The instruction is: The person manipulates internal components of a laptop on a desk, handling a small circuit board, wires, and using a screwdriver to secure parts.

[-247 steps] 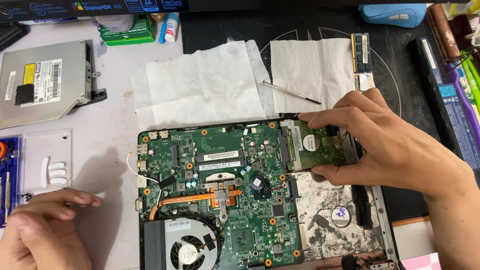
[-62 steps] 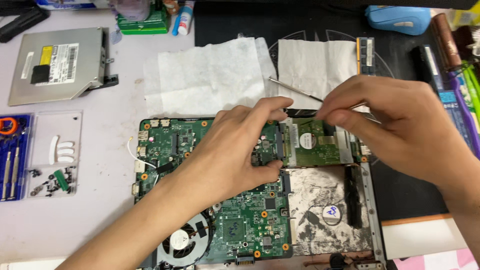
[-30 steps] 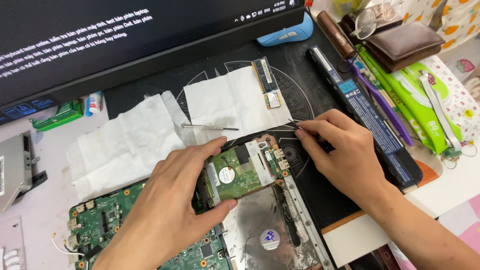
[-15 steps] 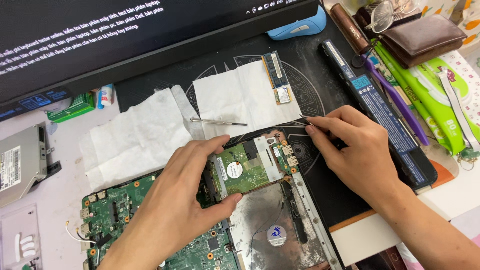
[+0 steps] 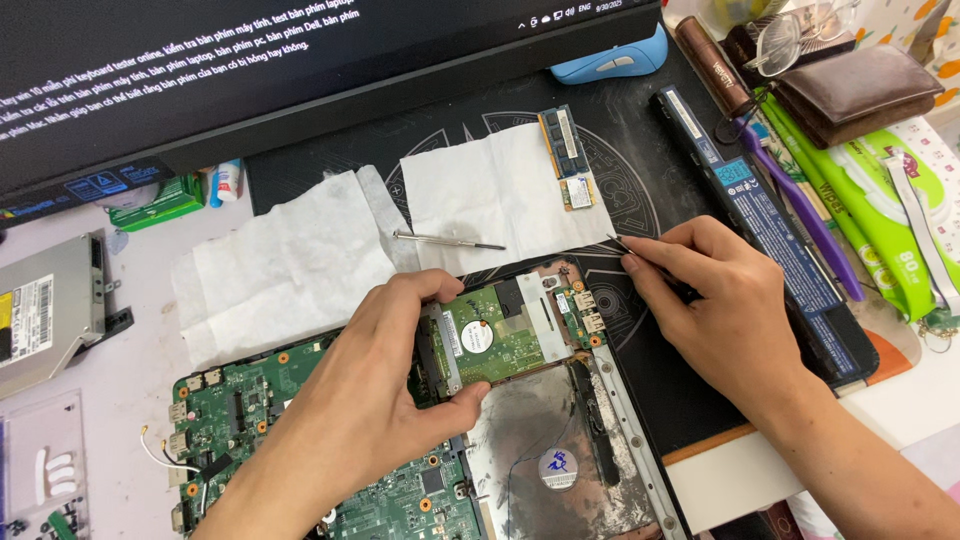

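Head view: the left hand (image 5: 375, 400) now grips the hard drive (image 5: 495, 335), tilted up at the laptop base's (image 5: 640, 450) upper corner. The right hand (image 5: 725, 320), right of the drive, pinches what seems a thin tool (image 5: 625, 247), withdrawn since earlier.

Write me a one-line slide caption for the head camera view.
Left hand grips a hard drive in an opened laptop while right hand holds a thin tool.
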